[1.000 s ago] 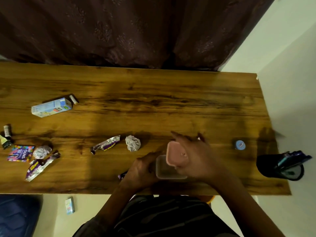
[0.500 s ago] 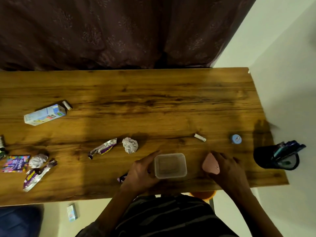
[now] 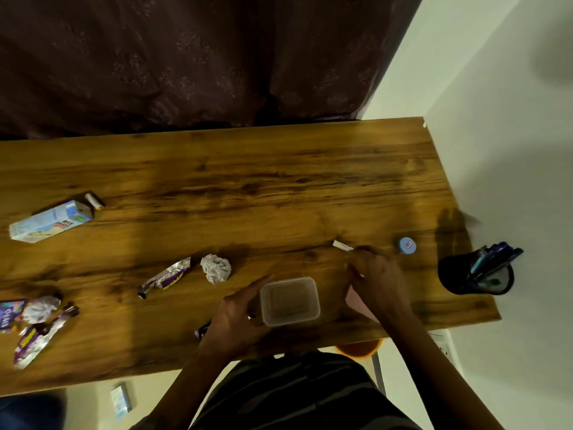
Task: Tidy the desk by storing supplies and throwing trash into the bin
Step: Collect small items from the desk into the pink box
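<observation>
Head view of the desk (image 3: 279,187) during tidying. The clear plastic container (image 3: 290,301) stands open near the front edge, right of centre, steadied by the left hand (image 3: 238,318), whose fingers curl against its left wall in a light hold. One second earlier both hands were at the container and the right hand was lifting its pink lid (image 3: 361,305) away; half a second earlier that hand was setting the lid down to the container's right. The lid now lies flat near the front edge, largely covered by the right wrist, and the right hand (image 3: 376,274) has moved on toward the back, its fingertips reaching the small white stick (image 3: 342,245), perhaps chalk or an eraser. The fingers are bent around it, but whether they have closed on it cannot be told. The change suggests the container has been opened to receive small supplies, this stick probably first. A blue round cap-like item (image 3: 407,245) lies just beyond the hand toward the right edge, and a black pen holder (image 3: 476,274) stands at the front right corner. Trash remains untouched: a crumpled paper ball (image 3: 216,268) and a foil wrapper (image 3: 166,277) near the centre, a carton (image 3: 51,221) toward the left edge, and more wrappers (image 3: 37,333) at the front left.
</observation>
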Available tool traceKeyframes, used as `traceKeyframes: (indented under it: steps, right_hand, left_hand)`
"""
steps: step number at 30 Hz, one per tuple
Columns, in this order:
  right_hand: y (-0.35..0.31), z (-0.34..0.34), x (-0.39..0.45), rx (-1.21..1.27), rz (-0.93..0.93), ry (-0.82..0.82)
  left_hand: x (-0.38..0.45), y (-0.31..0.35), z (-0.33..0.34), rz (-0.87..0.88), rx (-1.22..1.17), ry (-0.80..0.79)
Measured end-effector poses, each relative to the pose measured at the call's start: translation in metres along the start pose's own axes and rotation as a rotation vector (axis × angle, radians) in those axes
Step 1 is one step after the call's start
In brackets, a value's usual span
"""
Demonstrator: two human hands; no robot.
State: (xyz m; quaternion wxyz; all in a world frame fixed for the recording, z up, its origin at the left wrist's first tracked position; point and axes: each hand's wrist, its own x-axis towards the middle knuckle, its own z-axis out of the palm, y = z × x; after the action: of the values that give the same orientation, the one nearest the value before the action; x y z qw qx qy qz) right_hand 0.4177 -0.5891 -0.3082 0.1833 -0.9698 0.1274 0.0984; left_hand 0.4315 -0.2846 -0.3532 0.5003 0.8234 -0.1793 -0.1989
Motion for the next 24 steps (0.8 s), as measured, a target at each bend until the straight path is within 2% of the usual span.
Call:
traceKeyframes:
  steps: [7, 10, 13, 17, 20, 22, 24]
  right_hand:
    - [-0.027, 0.002, 0.052, -0.193, -0.002, -0.106]
    - [-0.024, 0.004, 0.055, -0.187, 0.005, -0.156]
    - [-0.021, 0.004, 0.049, -0.061, 0.014, -0.185]
    - [-0.037, -0.013, 0.018, 0.309, -0.043, 0.006]
    - [-0.073, -0.044, -0.016, 0.601, -0.094, 0.069]
    - [-0.096, -0.049, -0.032, 0.647, -0.107, 0.03]
    - [-0.112, -0.037, -0.037, 0.583, -0.133, -0.006]
  left_hand:
    - [0.0, 0.003, 0.0, 0.009, 0.02, 0.016]
    - [-0.001, 0.002, 0.001, 0.016, 0.02, 0.044]
    - [-0.002, 0.002, 0.003, -0.004, -0.024, 0.037]
    - [-0.004, 0.004, 0.007, 0.004, -0.033, 0.081]
    - [-0.006, 0.005, 0.008, -0.018, -0.03, 0.107]
    - [-0.006, 0.006, 0.009, -0.028, -0.039, 0.12]
    - [-0.006, 0.007, 0.012, -0.012, -0.041, 0.139]
